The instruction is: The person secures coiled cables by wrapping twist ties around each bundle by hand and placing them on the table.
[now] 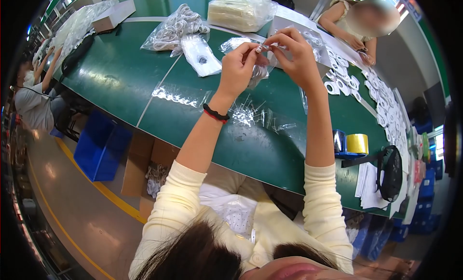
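My left hand [237, 70] and my right hand [298, 58] meet above the table, fingertips pinched close together. Between them is the top of a small clear plastic bag [260, 76], with a coiled white cable showing inside it. A tiny white piece [259, 49] shows at my left fingertips; its kind is too small to tell. Below my hands, loose small clear and white parts [243, 114] lie scattered on the green table [193, 130]. Flat printed bags [200, 57] lie to the left of my left hand.
A large bag of white cables [179, 30] and a wrapped stack [241, 12] stand at the back. White ring-shaped pieces [386, 104] cover the right side, near a tape dispenser [356, 144] and black pouch [389, 174]. Co-workers sit at far left and back right.
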